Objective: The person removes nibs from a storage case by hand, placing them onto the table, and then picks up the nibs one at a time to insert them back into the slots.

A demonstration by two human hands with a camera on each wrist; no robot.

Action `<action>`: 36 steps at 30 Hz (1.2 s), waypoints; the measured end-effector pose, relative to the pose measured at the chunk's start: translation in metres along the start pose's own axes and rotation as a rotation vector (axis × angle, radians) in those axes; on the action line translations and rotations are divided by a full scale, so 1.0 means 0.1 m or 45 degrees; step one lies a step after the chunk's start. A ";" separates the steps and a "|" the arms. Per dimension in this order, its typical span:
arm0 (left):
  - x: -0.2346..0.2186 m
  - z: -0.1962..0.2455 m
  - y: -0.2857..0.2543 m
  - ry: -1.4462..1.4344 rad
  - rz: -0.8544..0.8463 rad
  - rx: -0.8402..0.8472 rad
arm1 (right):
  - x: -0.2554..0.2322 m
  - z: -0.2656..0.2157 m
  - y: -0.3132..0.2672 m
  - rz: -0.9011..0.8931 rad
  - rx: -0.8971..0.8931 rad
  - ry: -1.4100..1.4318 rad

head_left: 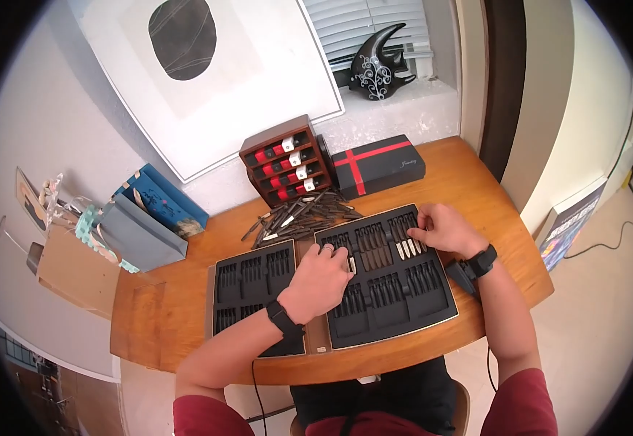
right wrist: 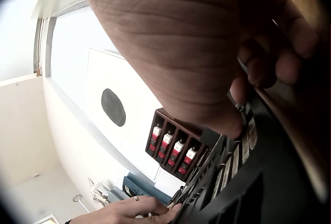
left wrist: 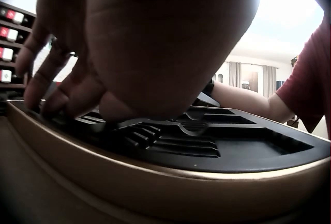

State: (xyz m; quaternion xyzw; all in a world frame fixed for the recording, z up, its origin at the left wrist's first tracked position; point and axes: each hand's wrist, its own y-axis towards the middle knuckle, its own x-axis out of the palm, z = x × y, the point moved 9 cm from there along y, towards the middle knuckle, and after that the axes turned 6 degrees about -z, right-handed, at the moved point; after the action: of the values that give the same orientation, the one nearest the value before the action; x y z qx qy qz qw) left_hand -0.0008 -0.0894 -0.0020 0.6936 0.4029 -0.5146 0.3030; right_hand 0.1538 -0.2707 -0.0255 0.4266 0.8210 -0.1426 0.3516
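A case with a black moulded tray (head_left: 418,320) lies on the table, its slots part filled with slim dark pieces. My left hand (head_left: 318,283) reaches over the tray's left rim, fingertips down at the upper left compartment. In the left wrist view its fingers (left wrist: 77,87) are spread and loosely bent, and the palm hides their tips' contact. At the upper right compartment, my right hand (head_left: 443,231) has its thumb (right wrist: 232,125) and fingertips down on a row of pale-handled pieces (head_left: 409,249). Whether it pinches one, I cannot tell. Brown-handled pieces (head_left: 375,258) fill the middle compartment.
A second black tray (head_left: 254,294) lies to the left. Behind them is a heap of slim dark pieces (head_left: 298,218), with a wooden rack (head_left: 287,163) of small bottles and a black gift box (head_left: 385,167) beyond. Paper bags (head_left: 142,229) stand at the left.
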 end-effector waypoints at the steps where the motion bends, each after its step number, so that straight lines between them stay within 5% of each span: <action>1: 0.00 -0.02 -0.01 0.010 0.005 -0.001 | 0.01 0.00 -0.01 0.000 -0.012 0.000; 7: 0.04 -0.37 -0.01 -0.292 0.098 -0.029 | 0.00 -0.03 -0.01 -0.029 0.028 0.001; 13: 0.15 -0.78 0.16 -0.667 0.071 -0.276 | 0.02 0.01 0.00 -0.042 0.041 -0.007; 27: 0.35 -1.00 0.30 -0.779 -0.010 -0.292 | 0.07 0.03 0.01 -0.046 0.023 0.048; 36: 0.70 -1.32 0.54 -1.209 -0.308 -0.478 | 0.08 0.04 0.01 -0.074 0.077 0.075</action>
State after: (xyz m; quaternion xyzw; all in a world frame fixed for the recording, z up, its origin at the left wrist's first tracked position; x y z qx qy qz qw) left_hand 0.1189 0.0114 -0.0312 0.2662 0.3839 -0.7226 0.5096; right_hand 0.1529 -0.2676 -0.0336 0.4171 0.8383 -0.1650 0.3100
